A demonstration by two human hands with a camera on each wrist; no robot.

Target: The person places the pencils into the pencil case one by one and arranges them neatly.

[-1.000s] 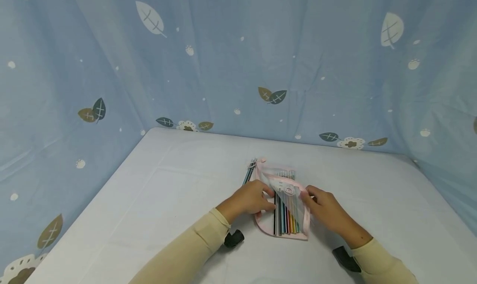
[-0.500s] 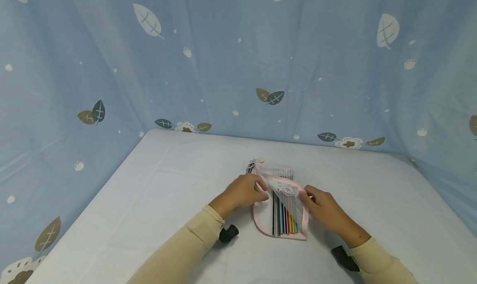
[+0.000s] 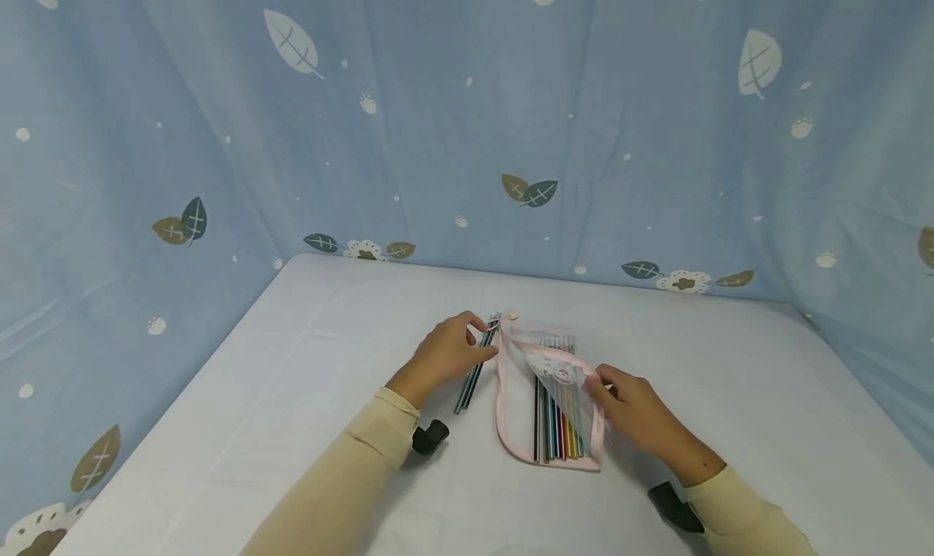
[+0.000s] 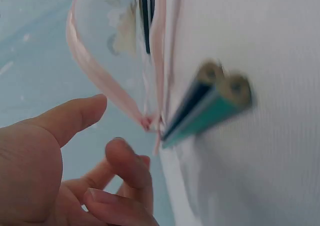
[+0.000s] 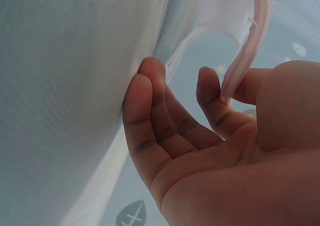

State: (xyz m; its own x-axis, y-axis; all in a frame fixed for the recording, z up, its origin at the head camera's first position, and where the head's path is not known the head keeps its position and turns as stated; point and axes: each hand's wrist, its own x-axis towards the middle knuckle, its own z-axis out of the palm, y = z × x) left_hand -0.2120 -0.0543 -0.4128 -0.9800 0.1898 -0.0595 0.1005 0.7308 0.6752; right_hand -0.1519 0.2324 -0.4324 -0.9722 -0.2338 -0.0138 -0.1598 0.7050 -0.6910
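Observation:
A see-through pencil pouch (image 3: 501,414) with pink trim lies on the white table, its flap lifted at an angle. Inside it several coloured pencils (image 3: 558,430) lie side by side. My right hand (image 3: 633,402) pinches the pouch's pink edge (image 5: 250,41) between thumb and index finger; the other fingers touch or nearly touch the pale surface below. Two or more loose pencils (image 3: 470,387) lie outside, along the pouch's left side; the left wrist view shows a dark blue and a teal one (image 4: 215,108). My left hand (image 3: 441,353) hovers over them, thumb and fingers apart, holding nothing.
White cloth (image 3: 350,337) covers the table. A blue curtain (image 3: 438,134) with leaf prints hangs behind and at the sides. A black device (image 3: 430,437) sits at the left wrist, another black device (image 3: 676,507) at the right.
My left hand has drawn back from the pouch's opening, up and to the left, to the loose pencils, which now show more fully. The right hand keeps its pinch on the edge.

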